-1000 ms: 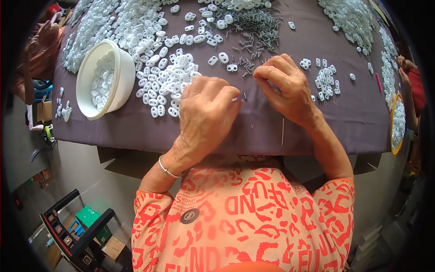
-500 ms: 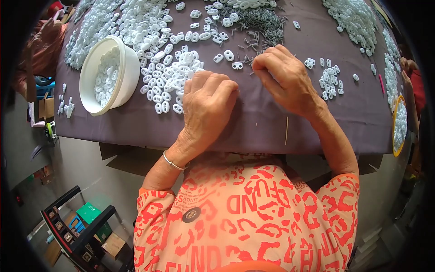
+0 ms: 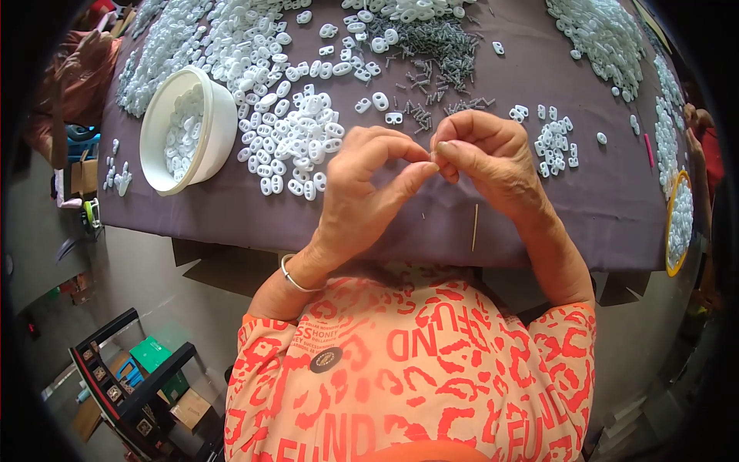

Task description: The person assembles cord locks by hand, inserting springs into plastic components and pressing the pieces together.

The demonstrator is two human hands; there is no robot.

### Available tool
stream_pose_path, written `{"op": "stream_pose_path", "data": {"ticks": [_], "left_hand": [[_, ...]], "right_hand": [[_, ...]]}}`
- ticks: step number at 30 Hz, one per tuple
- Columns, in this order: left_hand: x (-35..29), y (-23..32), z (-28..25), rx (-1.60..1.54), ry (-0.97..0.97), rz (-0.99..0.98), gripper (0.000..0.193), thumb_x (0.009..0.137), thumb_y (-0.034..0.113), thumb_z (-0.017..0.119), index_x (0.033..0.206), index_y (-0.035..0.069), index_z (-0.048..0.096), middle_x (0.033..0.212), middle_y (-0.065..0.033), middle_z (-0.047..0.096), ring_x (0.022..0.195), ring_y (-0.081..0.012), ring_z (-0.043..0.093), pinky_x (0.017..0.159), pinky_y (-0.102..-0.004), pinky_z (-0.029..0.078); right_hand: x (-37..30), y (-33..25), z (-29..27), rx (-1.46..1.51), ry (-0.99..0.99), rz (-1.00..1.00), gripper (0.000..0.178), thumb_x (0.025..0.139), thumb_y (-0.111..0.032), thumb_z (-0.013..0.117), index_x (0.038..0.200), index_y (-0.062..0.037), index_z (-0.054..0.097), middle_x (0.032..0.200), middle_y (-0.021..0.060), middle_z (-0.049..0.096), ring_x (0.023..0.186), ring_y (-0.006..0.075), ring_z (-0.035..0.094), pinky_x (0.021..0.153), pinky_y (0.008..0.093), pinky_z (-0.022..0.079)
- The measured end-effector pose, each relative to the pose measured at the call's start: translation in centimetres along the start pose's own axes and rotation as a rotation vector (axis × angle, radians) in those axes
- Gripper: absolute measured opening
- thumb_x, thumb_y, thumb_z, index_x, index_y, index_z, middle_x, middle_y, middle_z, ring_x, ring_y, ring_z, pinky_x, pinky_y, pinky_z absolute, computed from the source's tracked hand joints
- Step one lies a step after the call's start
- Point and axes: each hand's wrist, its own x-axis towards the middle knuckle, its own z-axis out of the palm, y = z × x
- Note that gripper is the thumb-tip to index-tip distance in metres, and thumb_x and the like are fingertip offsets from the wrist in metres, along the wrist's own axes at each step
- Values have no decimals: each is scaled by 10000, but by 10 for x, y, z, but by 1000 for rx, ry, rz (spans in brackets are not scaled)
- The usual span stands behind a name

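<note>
My left hand point(image 3: 359, 191) and my right hand point(image 3: 496, 158) meet fingertip to fingertip above the dark table cover. Both are pinched closed on something too small and too covered to make out. Left of them lies a heap of white oval plastic pieces with two holes point(image 3: 286, 140). Just beyond my fingers is a scatter of small grey rod-shaped pieces point(image 3: 443, 52), spreading toward me from a denser pile. A smaller group of white two-holed pieces point(image 3: 556, 142) lies to the right of my right hand.
A white tub point(image 3: 221, 123), partly filled with white pieces, stands tilted at left. Larger white heaps point(image 3: 596, 42) lie farther back. A thin wooden stick point(image 3: 474, 228) and a pink stick point(image 3: 649, 152) rest on the cover. A yellow-rimmed basket point(image 3: 674, 271) sits at the right edge; other people are at both sides.
My left hand has left the edge of the white heap and turned inward. My right hand has come back from the grey pieces, and the fingertips of both now meet.
</note>
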Motion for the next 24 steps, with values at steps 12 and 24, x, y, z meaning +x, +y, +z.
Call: {"op": "stream_pose_path", "data": {"ticks": [12,24], "left_hand": [[-30,7,-17,-452,-123,-399,104,813,78,636,811,-19,597,781,-26,584,727,-68,513,660,-214,422],[-30,18,-28,-642,-279,-725,103,828,96,625,843,-4,599,730,23,564,687,-31,476,597,-193,393]], "right_hand": [[-6,5,17,-526,-219,-452,120,739,80,590,833,12,558,773,59,574,679,132,539,581,231,430],[-9,5,20,-687,-259,-675,208,639,121,633,793,4,555,701,91,565,584,198,548,493,283,431]]}}
